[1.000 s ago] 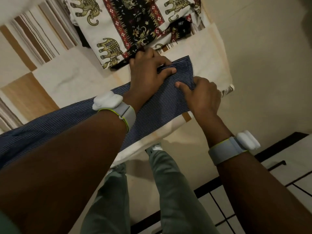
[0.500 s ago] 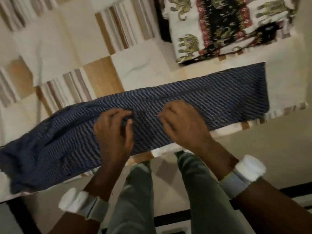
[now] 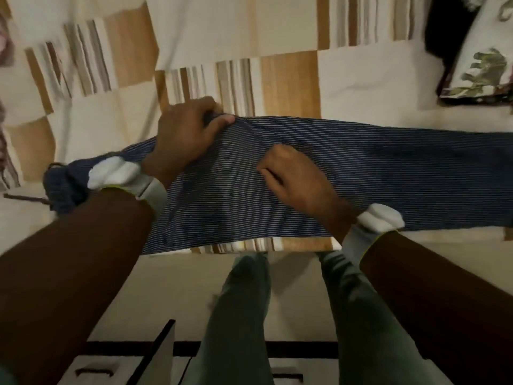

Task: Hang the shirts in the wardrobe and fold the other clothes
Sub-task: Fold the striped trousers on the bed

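**A:** Where is the garment right now?

**B:** The navy pinstriped garment lies stretched lengthwise across the bed, along its near edge, on the patchwork bedspread. Its bunched end, with a drawstring, sits to your left; the other end runs out of view on the right. It looks like trousers, so it belongs to the folding half of your task, not the wardrobe.

**A:** And my hands?

**B:** Your left hand is closed on the far edge of the cloth, its fingers pinching a raised ridge of fabric. Your right hand rests on the middle of the cloth, its fingers curled down into the fabric; I cannot tell whether they pinch it or only press.

**A:** Which step is this?

**B:** I judge you are taking hold at the midpoint to fold it across its length. Next you need both grips even along one straight line, then carry one half over the other so the edges meet, and smooth it flat.

**A:** Anything nearby?

**B:** An elephant-print cloth lies at the far right, well apart from your hands.
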Action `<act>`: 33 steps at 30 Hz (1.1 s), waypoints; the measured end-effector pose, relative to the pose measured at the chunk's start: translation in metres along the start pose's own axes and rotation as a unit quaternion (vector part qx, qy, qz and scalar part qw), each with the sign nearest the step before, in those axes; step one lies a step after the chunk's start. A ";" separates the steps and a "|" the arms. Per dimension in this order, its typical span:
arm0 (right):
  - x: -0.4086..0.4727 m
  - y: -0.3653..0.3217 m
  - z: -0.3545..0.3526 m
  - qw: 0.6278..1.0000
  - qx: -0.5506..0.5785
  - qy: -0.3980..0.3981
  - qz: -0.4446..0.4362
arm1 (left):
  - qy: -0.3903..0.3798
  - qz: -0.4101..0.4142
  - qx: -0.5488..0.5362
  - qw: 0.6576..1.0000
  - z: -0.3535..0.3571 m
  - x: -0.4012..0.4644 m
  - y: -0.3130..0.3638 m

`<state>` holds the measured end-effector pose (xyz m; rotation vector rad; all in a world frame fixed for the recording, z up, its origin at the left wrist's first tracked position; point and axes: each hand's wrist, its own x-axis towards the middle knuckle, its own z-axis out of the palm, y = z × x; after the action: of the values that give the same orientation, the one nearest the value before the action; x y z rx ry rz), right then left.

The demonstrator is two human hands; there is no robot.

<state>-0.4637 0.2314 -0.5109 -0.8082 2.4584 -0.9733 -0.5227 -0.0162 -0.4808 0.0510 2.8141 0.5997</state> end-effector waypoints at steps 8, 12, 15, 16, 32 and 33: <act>0.015 -0.081 0.045 0.987 -0.076 0.067 0.126 | 0.153 0.005 0.001 0.988 -0.008 -0.065 -0.008; 0.001 -0.109 0.077 0.992 -0.103 -0.063 0.027 | 0.024 0.067 0.075 0.995 0.007 -0.143 -0.045; -0.005 -0.122 0.095 0.983 -0.128 -0.125 -0.039 | -0.042 -0.049 0.122 0.990 0.004 -0.193 -0.127; -0.007 -0.123 0.096 0.980 -0.131 -0.137 -0.063 | -0.029 -0.076 0.112 0.990 -0.003 -0.205 -0.147; 0.091 -0.165 0.159 0.975 -0.205 -0.079 -0.036 | 0.041 -0.152 0.137 0.978 -0.006 -0.239 -0.203; 0.089 -0.160 0.157 0.976 -0.205 -0.067 -0.021 | 0.044 -0.149 0.136 0.978 -0.007 -0.237 -0.203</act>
<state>-0.3898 0.0019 -0.5170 -1.0198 2.5650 -0.4049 -0.2913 -0.2253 -0.4983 -0.3459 2.8881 0.1500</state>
